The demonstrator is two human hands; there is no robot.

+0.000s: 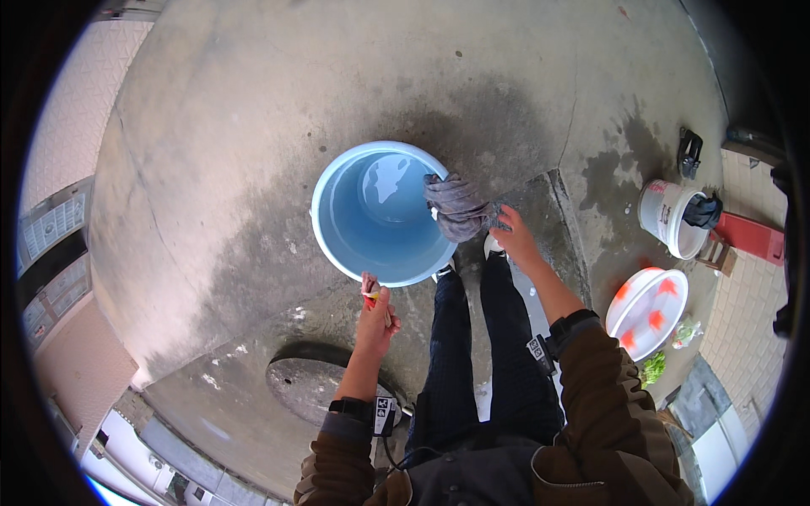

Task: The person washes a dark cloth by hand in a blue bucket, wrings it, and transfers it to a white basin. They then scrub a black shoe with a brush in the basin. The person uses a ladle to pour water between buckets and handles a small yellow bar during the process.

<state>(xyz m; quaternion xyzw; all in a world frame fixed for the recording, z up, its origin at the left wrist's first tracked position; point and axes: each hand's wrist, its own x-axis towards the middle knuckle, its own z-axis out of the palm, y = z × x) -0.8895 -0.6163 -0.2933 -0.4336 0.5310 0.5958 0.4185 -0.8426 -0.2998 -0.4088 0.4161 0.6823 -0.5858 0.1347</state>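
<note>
A large light-blue plastic tub (389, 256) stands on the concrete in front of me, with a pale patch of reflection or a little water at its bottom. Over its right rim hangs a twisted grey cloth (457, 205), which looks wet. My right hand (517, 239) grips the loose end of this cloth, just outside the tub. In my left hand (377, 329), near the tub's front edge, is a small bundle (372, 294) with pinkish, red and yellow parts; its kind is unclear.
A round stone or concrete slab (310, 389) lies at lower left. To the right stand a white bucket (661, 212) holding dark cloth and a white basin (652, 313) with orange patches. Black shoes (690, 153) and a red board (753, 237) are beyond; damp marks darken the floor.
</note>
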